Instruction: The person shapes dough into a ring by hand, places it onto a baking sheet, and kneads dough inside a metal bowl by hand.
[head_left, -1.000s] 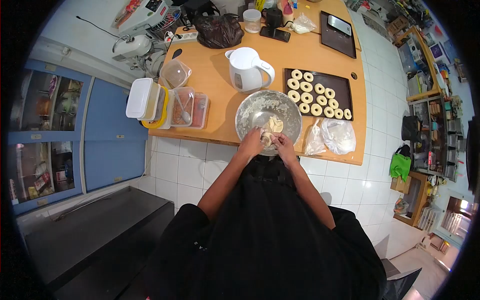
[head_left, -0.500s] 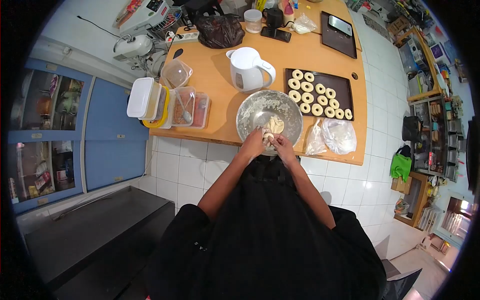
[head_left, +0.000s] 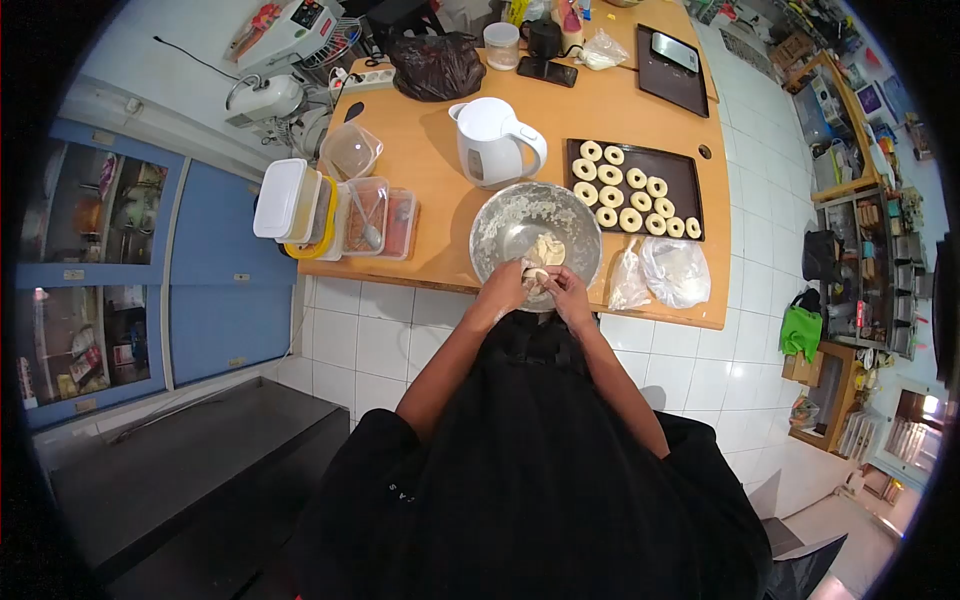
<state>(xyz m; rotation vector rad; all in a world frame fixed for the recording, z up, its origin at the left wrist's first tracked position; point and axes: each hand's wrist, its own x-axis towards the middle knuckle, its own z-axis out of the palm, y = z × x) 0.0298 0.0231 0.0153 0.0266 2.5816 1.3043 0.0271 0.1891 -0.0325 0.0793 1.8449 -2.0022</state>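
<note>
A small piece of dough (head_left: 536, 275) is pinched between my two hands at the near rim of a metal bowl (head_left: 497, 225). My left hand (head_left: 507, 285) grips it from the left, fingers closed. From the right, my right hand (head_left: 568, 291) has its fingertips pressed on the same piece. A larger lump of dough (head_left: 547, 250) lies inside the bowl, just beyond my fingers, and dough residue coats the bowl's wall. To the right, a dark baking tray (head_left: 672, 165) bears several ring-shaped dough pieces (head_left: 610, 196).
A white electric kettle (head_left: 487, 140) stands right behind the bowl. Plastic containers (head_left: 365, 215) are grouped on the left. Plastic bags (head_left: 676, 272) lie near the front right edge of the wooden table (head_left: 420, 130). Farther back are a black bag (head_left: 436, 66), a phone (head_left: 547, 70) and another tray (head_left: 660, 85).
My fingers have shifted slightly around the small dough piece, still at the bowl's near rim. The whole view has moved a little; the other things keep their places.
</note>
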